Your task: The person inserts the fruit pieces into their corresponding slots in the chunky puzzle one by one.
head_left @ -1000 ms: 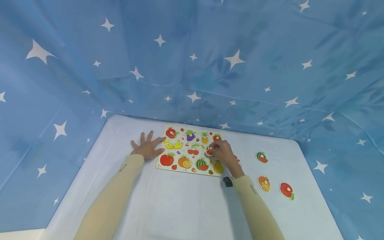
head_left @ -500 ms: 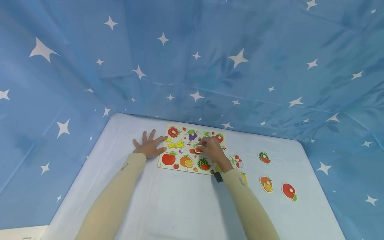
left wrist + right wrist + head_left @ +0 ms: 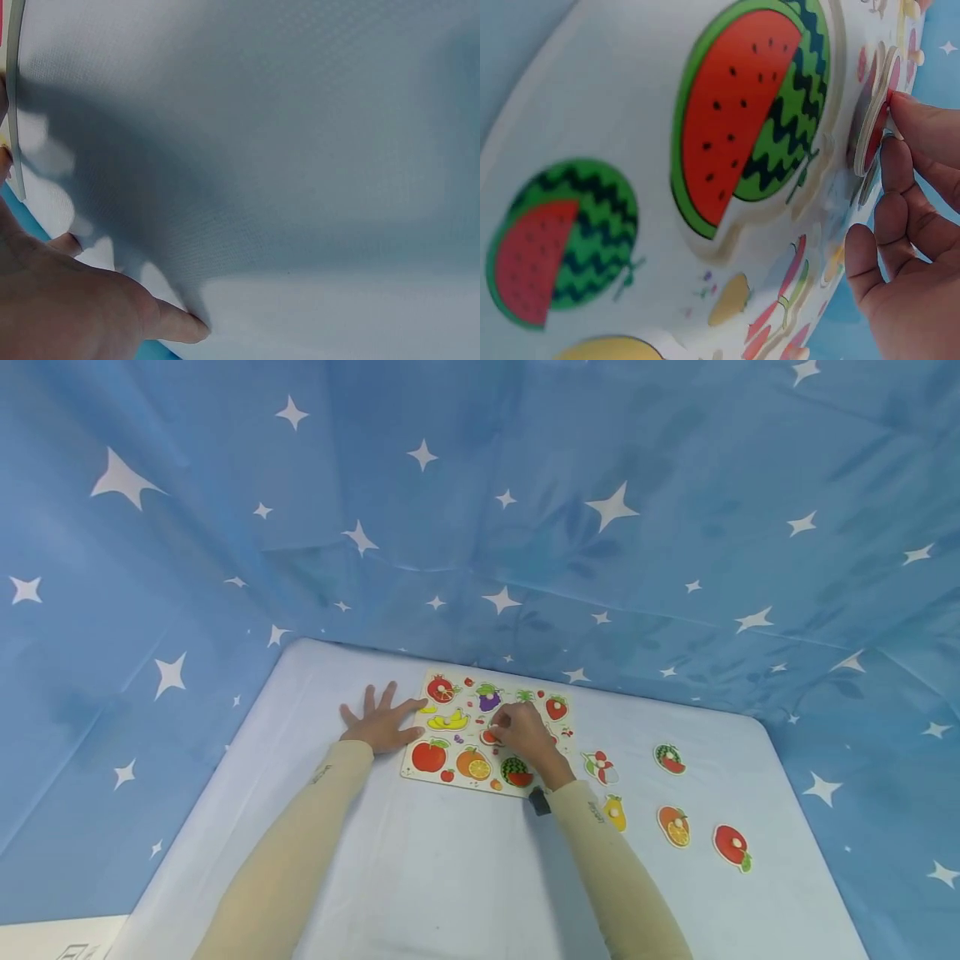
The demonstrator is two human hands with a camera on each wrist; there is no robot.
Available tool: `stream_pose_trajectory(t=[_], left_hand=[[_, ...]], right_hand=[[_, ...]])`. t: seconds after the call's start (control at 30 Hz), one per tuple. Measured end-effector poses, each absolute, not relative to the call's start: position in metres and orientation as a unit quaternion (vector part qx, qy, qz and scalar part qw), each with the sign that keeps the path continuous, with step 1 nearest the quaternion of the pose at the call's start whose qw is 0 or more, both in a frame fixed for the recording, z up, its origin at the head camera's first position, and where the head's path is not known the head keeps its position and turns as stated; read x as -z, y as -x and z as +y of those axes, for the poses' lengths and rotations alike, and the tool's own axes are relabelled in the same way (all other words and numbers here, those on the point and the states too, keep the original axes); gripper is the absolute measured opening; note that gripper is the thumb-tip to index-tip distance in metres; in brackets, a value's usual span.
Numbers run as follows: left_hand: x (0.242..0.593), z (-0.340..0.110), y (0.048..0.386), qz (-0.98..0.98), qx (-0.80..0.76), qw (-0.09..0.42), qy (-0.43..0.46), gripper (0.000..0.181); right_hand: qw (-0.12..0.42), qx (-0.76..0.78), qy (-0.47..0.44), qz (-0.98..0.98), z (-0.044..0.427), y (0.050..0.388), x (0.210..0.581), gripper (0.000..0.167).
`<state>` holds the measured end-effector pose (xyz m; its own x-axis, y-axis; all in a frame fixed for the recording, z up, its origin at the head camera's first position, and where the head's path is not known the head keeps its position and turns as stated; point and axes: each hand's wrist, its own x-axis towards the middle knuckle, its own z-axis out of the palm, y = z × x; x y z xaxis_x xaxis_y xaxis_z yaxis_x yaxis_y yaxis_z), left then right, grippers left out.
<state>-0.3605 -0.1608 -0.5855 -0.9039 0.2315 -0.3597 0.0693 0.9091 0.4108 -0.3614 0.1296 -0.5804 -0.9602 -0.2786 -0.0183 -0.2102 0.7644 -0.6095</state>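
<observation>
A white wooden fruit puzzle board (image 3: 408, 768) lies flat on the table. My left hand (image 3: 378, 727) is spread at its left edge, thumb and forefinger reaching over the edge. The left wrist view shows that hand (image 3: 75, 307) partly, beside a strip of the board. My right hand (image 3: 525, 735) is over the middle of the board. Thumb and forefinger pinch a red puzzle piece (image 3: 489, 737). In the right wrist view the piece (image 3: 874, 120) stands edge-on, tilted, close to the board; its picture is largely hidden.
Right of the board lie several loose knobbed pieces: a watermelon (image 3: 670, 758), an orange (image 3: 675, 827), an apple (image 3: 732, 845), a pear (image 3: 614, 814) and a red-and-white fruit (image 3: 600, 767). A blue star-patterned curtain (image 3: 480, 527) hangs behind the table.
My right hand has carried the red piece leftward from the board's right part to its middle, uncovering the pear piece. The left hand stays at the board's edge. The head view has shifted slightly.
</observation>
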Motion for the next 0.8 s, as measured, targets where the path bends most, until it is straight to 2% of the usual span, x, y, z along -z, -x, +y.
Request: stream_pose_trajectory(t=[0.8], left_hand=[[0.597, -0.163, 0.367, 0.956, -0.195, 0.204, -0.078, 0.069]], right_hand=[[0.05, 0.3, 0.114, 0.946, 0.124, 0.362, 0.588, 0.009]])
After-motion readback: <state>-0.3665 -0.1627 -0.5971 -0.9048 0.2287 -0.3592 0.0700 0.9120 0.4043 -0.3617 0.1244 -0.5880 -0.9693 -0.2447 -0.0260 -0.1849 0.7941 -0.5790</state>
